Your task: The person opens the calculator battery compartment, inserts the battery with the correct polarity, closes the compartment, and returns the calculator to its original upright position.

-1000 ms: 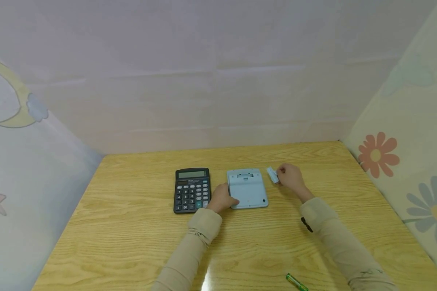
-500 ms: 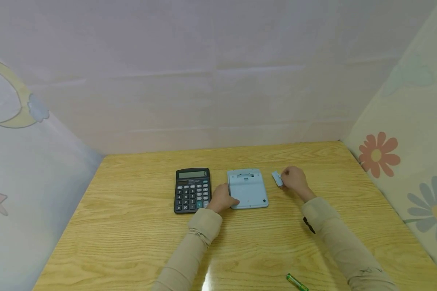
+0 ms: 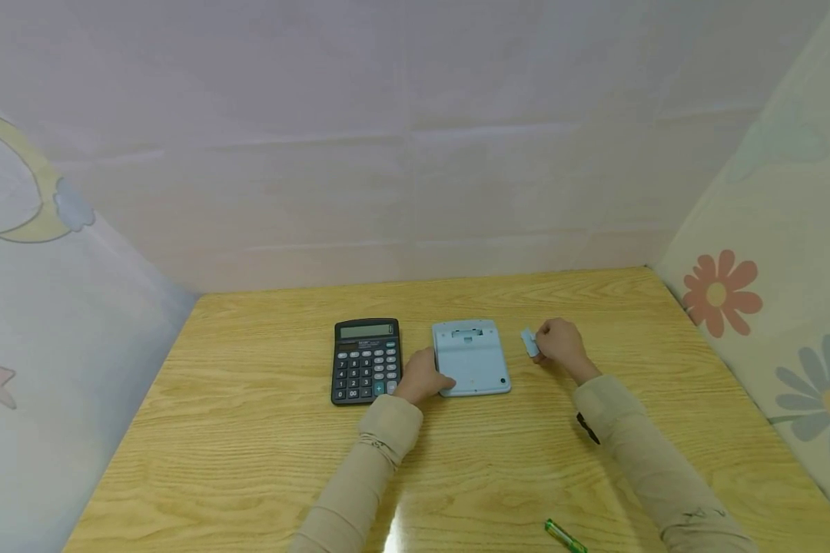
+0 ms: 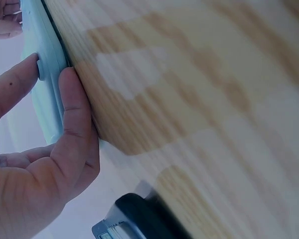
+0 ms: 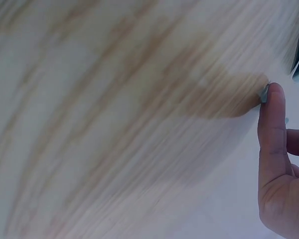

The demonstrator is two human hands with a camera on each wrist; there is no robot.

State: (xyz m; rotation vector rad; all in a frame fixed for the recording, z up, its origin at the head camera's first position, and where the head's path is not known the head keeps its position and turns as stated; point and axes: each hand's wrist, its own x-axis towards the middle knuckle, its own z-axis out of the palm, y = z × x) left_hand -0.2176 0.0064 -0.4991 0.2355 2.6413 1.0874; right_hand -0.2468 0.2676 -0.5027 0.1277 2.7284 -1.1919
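A light blue calculator [image 3: 473, 365] lies face down on the table, a narrow slot across the upper part of its back. My left hand [image 3: 423, 378] grips its left edge. In the left wrist view the thumb [image 4: 20, 84] presses on the back and the curled fingers [image 4: 77, 117] lie against the side. To the right, my right hand [image 3: 560, 342] pinches a small light blue battery cover [image 3: 529, 343] just over the table. Only a sliver of the cover [image 5: 263, 94] shows past the fingertip in the right wrist view. What sits inside the slot is too small to tell.
Just left of my left hand stands a black calculator [image 3: 366, 361], keys up. A green battery [image 3: 565, 536] lies near the front edge of the wooden table [image 3: 249, 461]. Patterned cloth walls [image 3: 408, 192] enclose the table's back and sides.
My right hand has drawn the cover a little to the right and nearer, away from the light blue calculator, then nearly stopped. The left hand keeps its place on the calculator.
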